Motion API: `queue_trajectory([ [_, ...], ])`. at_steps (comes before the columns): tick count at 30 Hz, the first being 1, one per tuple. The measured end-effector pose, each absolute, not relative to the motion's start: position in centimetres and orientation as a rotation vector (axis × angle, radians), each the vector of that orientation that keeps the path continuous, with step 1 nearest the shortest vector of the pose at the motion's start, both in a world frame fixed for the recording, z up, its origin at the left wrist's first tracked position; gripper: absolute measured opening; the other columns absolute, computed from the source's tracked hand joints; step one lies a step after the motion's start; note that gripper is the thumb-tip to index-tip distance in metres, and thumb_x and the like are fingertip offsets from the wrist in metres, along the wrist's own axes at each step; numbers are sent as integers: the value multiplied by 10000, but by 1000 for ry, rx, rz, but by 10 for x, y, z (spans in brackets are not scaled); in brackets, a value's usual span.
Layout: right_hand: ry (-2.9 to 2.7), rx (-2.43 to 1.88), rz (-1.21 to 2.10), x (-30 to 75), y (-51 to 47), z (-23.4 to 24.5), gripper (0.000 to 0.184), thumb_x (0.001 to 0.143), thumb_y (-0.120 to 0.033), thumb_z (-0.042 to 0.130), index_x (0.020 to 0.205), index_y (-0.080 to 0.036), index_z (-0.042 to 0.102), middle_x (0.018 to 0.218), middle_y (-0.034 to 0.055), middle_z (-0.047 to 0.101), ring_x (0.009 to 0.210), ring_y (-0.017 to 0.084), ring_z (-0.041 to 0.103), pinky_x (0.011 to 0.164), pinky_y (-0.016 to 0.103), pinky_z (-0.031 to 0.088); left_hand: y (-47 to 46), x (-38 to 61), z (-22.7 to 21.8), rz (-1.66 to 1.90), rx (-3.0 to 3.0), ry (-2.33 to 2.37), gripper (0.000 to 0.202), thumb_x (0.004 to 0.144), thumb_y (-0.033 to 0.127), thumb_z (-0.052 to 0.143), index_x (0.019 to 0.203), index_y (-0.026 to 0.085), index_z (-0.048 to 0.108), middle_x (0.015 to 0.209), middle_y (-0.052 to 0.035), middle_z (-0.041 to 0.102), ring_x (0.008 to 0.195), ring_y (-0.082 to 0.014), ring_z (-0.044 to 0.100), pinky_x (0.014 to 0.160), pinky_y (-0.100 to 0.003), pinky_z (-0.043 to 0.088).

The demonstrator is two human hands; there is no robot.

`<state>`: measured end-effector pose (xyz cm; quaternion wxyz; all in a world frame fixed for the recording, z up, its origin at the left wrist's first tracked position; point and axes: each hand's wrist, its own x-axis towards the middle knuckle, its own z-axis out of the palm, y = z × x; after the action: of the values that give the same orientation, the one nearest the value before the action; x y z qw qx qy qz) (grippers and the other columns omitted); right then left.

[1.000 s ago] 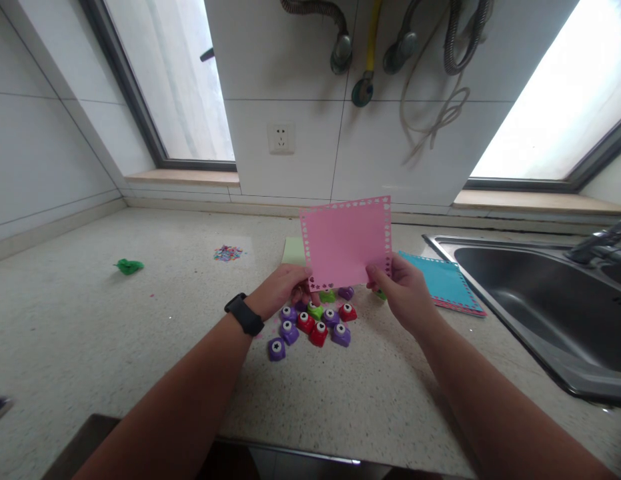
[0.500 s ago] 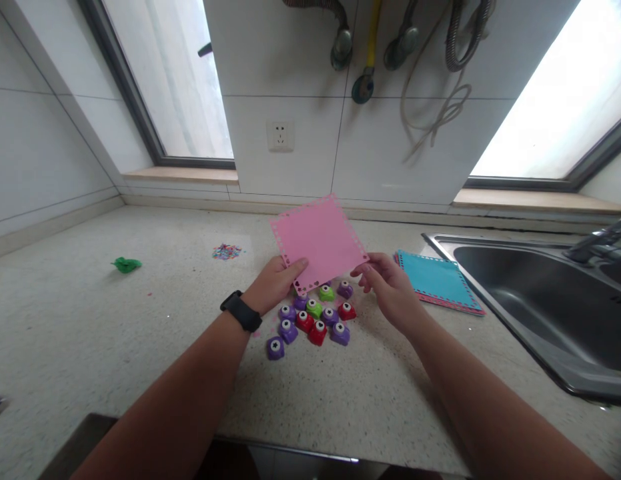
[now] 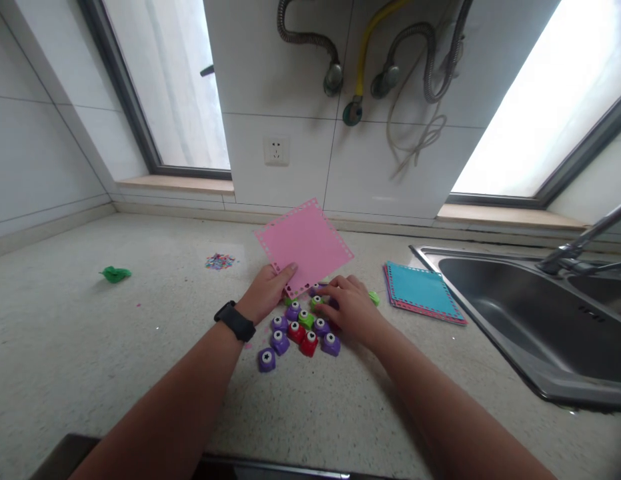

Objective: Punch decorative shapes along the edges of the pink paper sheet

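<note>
My left hand [image 3: 268,292] pinches the lower corner of a pink paper square [image 3: 303,245] with punched edges and holds it above the counter. My right hand [image 3: 351,308] reaches down onto a cluster of small craft punches [image 3: 301,328], purple, red and green, with its fingers curled over the far ones. Whether it grips one is hidden. A black watch [image 3: 235,321] sits on my left wrist.
A stack of blue and pink punched cards [image 3: 421,292] lies right of the punches, next to a steel sink [image 3: 530,313] with a tap. A green scrap [image 3: 115,273] and a confetti pile [image 3: 220,261] lie at the left. Hoses hang on the tiled wall.
My right hand let go of the pink paper and dropped onto the punches. The paper, now in my left hand alone, turned and tilted leftward. The view shifted slightly.
</note>
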<state>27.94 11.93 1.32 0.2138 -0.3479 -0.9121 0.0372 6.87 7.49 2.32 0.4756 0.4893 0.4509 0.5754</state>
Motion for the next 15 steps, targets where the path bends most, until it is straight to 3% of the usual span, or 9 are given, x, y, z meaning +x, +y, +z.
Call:
queue_trajectory([
  [7, -2437, -979, 189, 281, 118, 15, 128, 860, -314, 708, 971, -253, 724, 973, 78, 688, 968, 286, 566, 874, 449, 416, 73, 71, 25, 1417, 1179, 1072, 345, 823, 515, 697, 891, 178, 661, 719, 0, 687, 682, -162, 636, 608, -254, 485],
  [12, -2015, -1052, 732, 290, 120, 21, 166, 931, -379, 591, 997, -229, 564, 799, 33, 670, 708, 204, 626, 658, 349, 453, 69, 73, 30, 1401, 1251, 1164, 414, 854, 535, 642, 646, 181, 588, 470, 50, 516, 422, -99, 444, 424, -223, 315],
  [15, -1710, -931, 1056, 293, 123, 24, 246, 908, -446, 612, 952, -231, 502, 701, -11, 626, 637, 184, 634, 592, 317, 453, 68, 73, 31, 1380, 1285, 1211, 475, 860, 582, 606, 620, 173, 570, 443, 47, 499, 365, -79, 378, 381, -215, 250],
])
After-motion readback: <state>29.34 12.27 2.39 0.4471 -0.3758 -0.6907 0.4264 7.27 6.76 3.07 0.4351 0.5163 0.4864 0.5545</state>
